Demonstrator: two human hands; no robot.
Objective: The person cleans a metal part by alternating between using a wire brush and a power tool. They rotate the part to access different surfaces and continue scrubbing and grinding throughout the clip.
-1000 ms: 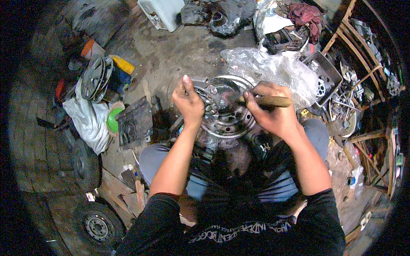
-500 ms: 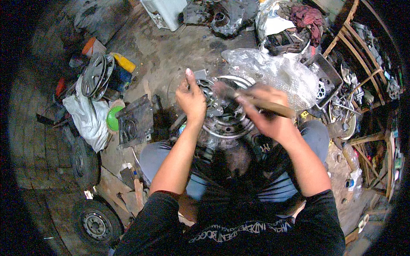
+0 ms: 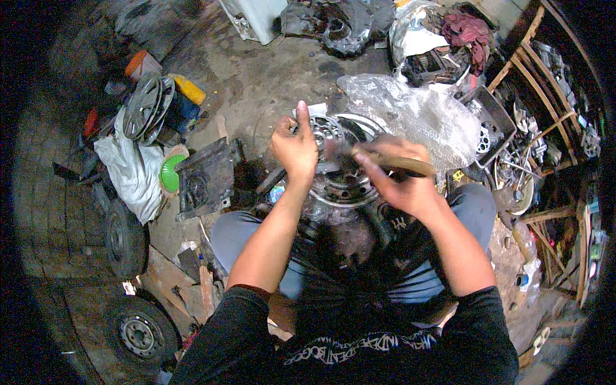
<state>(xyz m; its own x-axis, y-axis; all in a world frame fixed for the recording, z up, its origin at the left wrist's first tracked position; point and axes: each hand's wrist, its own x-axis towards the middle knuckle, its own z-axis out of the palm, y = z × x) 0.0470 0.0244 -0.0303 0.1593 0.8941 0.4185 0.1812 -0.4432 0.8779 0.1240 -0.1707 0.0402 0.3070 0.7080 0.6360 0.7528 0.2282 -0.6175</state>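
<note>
The dirty floor (image 3: 247,86) has a clear plastic sheet (image 3: 427,115) on it. The left hand (image 3: 294,153) has its fingers closed on a round metal part (image 3: 328,130), thumb up. The part is at the left side of a wheel rim (image 3: 344,197). The right hand (image 3: 405,183) grips a wooden-handled tool (image 3: 409,165); its tip is blurry.

1. To my eye, a workshop for vehicle parts.
2. Lower left: a tyred wheel (image 3: 138,335).
3. Upper left: spoked wheel covers (image 3: 142,108) grouped together.
4. Right: a rough wooden rack (image 3: 571,115), metal parts (image 3: 513,163) heaped beside it.
5. Upper centre: dark-stained floor (image 3: 240,77).
</note>
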